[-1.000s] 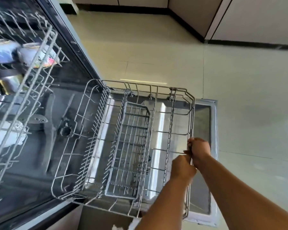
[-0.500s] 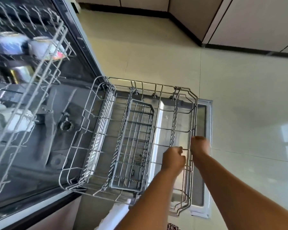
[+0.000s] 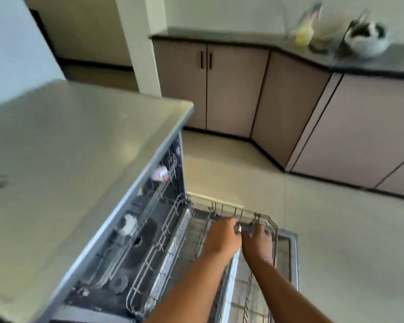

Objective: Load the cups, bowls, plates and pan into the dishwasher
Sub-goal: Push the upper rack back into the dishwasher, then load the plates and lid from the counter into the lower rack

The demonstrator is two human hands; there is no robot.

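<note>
The dishwasher (image 3: 84, 145) stands open at the left, its door (image 3: 292, 257) lying flat. The empty wire lower rack (image 3: 166, 231) is pulled out over the door. Both of my hands hover above the far end of the rack, backs up and fingers stretched forward, holding nothing. My left hand (image 3: 222, 237) wears a ring; my right hand (image 3: 258, 240) is beside it near the rack's right rim. Two cups (image 3: 160, 174) (image 3: 127, 225) sit in the upper rack inside the machine. The picture is blurred by motion.
Beige cabinets (image 3: 231, 89) line the far wall and right side under a dark countertop (image 3: 359, 64). On that counter stand a yellow bottle (image 3: 302, 34) and a blurred heap of dishes (image 3: 365, 39). Pale tiled floor (image 3: 336, 229) lies to the right of the door.
My view has swung upward to take in the dishwasher top and far counter. Both hands have let go of the rack's wires and moved toward its far end.
</note>
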